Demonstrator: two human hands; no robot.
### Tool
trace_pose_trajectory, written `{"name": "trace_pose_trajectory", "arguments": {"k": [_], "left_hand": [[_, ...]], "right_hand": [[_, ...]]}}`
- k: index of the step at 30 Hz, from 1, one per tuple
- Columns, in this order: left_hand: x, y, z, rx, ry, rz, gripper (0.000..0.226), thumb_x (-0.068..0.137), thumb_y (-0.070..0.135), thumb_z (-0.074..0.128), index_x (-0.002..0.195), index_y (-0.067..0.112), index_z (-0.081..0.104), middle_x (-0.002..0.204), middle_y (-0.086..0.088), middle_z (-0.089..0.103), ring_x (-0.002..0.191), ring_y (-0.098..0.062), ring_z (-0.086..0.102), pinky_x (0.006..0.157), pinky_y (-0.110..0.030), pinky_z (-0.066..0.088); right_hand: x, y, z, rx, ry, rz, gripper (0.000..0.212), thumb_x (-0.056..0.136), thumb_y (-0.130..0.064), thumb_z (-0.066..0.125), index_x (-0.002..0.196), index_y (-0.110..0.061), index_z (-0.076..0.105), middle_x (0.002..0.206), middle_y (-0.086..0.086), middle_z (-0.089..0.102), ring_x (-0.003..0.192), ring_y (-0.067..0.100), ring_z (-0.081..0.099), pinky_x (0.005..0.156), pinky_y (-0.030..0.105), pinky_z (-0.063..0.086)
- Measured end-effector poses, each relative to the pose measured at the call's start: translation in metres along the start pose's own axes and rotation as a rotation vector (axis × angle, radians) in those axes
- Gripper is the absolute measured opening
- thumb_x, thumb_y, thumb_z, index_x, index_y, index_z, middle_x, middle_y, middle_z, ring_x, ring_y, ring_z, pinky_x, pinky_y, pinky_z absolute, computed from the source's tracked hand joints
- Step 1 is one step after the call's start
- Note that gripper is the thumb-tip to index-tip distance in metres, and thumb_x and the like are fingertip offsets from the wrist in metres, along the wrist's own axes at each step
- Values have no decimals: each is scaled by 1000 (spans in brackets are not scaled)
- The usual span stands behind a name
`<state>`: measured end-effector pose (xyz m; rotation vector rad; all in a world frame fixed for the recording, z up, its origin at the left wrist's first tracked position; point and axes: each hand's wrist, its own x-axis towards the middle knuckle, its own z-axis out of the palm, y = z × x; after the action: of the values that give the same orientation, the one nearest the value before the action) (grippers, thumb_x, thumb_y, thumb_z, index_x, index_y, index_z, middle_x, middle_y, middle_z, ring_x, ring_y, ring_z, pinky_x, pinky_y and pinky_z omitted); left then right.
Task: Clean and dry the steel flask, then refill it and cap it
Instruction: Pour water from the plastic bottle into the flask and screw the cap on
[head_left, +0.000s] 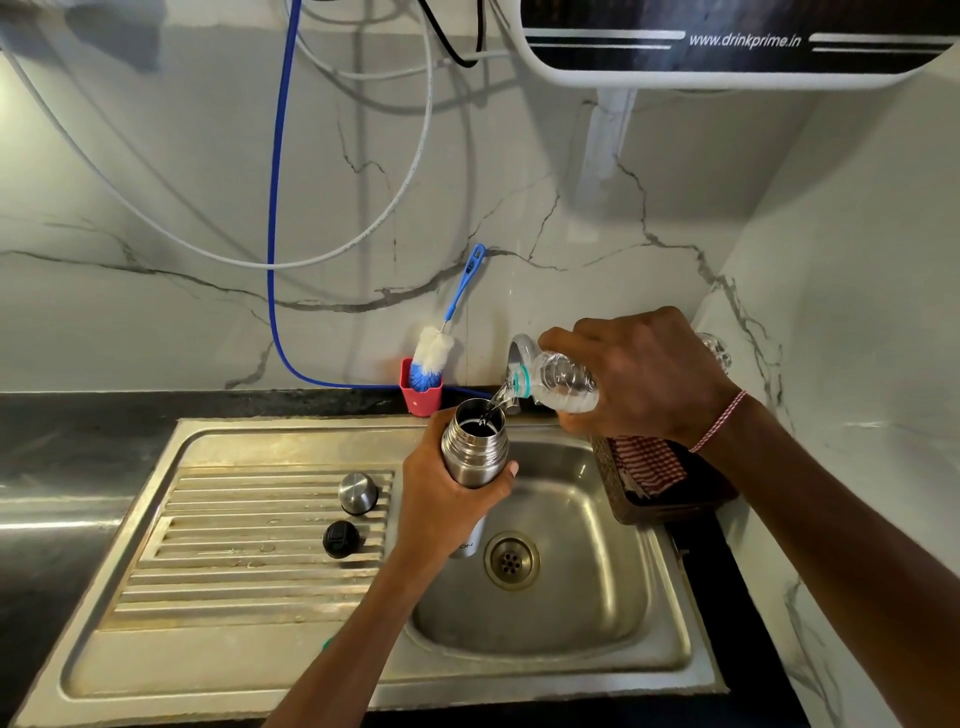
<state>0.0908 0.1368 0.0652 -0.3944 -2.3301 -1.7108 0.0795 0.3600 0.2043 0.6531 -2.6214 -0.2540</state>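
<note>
My left hand (441, 499) grips the steel flask (474, 447) upright over the sink basin (587, 597), its mouth uncapped. My right hand (639, 374) holds a clear plastic water bottle (563, 382) tipped to the left, and a thin stream of water runs from its neck into the flask's mouth. On the ribbed drainboard (234, 551) to the left stand the steel outer cap (357, 492) and the black inner stopper (341, 538), both apart from the flask.
A blue and white bottle brush (431, 356) stands in a red cup (421, 397) behind the sink. A dark woven basket (670, 488) holding a red striped cloth (649, 462) sits right of the basin. A water purifier (727, 41) hangs above, with tubes down the marble wall.
</note>
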Motion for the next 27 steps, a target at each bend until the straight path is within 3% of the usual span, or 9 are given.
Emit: {"name": "trace_pose_trajectory", "arguments": {"k": [9,17,27], "left_hand": [[0,1,-1,-23,7,-4,69,66,17,96,113,44,54,108,38,66,96,5,68,76,-8,51],[2,2,-2,-4,16,-11,71,66,21,97,114,45,52,108,42,63,97,9,66,77,-7,51],[3,1,-1,4,27,-11,70,65,17,97,113,44,52,102,26,66,95,12,65,75,-5,50]], "right_hand": [[3,-3,-2,-21,-22,9,65,68,-65,62,122,-28,59,79,-5,66,59,24,62,57,29,45],[6,-1,-8,-45,-47,0,68,69,-69,59,124,-30,56,82,-6,65,62,25,63,60,34,49],[6,4,-15,-69,-48,5,70,71,-71,56,127,-29,57,85,-5,68,63,25,64,60,32,47]]}}
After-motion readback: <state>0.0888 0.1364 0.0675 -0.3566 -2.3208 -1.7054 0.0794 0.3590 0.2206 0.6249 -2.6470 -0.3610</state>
